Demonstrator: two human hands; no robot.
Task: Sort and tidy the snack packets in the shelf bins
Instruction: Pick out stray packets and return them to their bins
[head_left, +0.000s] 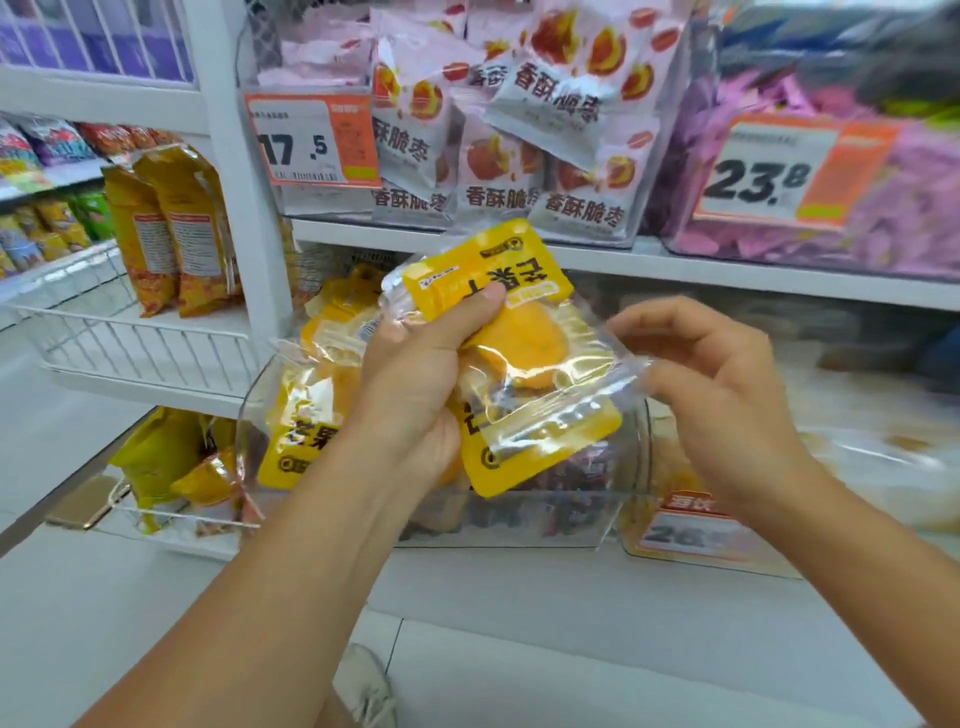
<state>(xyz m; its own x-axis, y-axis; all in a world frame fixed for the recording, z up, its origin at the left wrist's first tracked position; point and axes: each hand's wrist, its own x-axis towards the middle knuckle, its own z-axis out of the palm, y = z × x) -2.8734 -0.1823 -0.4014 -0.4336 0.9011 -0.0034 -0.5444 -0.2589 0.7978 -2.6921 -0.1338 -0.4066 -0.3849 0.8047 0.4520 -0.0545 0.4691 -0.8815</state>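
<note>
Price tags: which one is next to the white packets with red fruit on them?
The 17.5 tag, on the bin of white packets. The 23.8 tag is on the purple-sweets bin, and a third tag sits low and blurred.

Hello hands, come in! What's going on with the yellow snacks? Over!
Left hand grips two mango packets. Right hand pinches the clear edge. Clear bin below, nothing blocking.
</note>
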